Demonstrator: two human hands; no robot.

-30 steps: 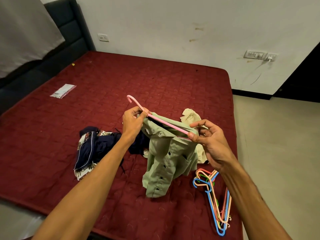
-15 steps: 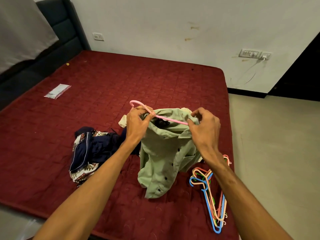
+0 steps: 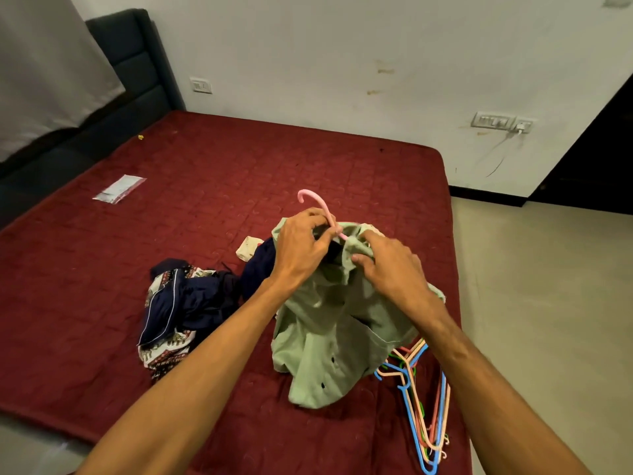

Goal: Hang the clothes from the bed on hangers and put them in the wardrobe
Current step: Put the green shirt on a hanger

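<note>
Gripped pink hanger [image 3: 327, 212] neck in curled left hand [image 3: 301, 250], pinched pale green shirt [image 3: 318, 354] collar with right hand [image 3: 388, 270], shirt draped onto maroon mattress [image 3: 239, 173], between coloured hangers [image 3: 409, 395] and navy clothes heap [image 3: 191, 299]

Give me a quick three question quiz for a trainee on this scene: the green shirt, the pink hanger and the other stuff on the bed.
1. True or false: the pink hanger lies untouched on the bed.
2. Where are the spare hangers? A. hanging on a rail. B. on the bed, beside the green shirt. C. inside a basket.
3. Fill in: the dark patterned clothes lie to the ____ of the green shirt.
Key: 1 false, the left hand grips it while the right hand pinches the shirt's collar. 2 B. 3 left.
</note>
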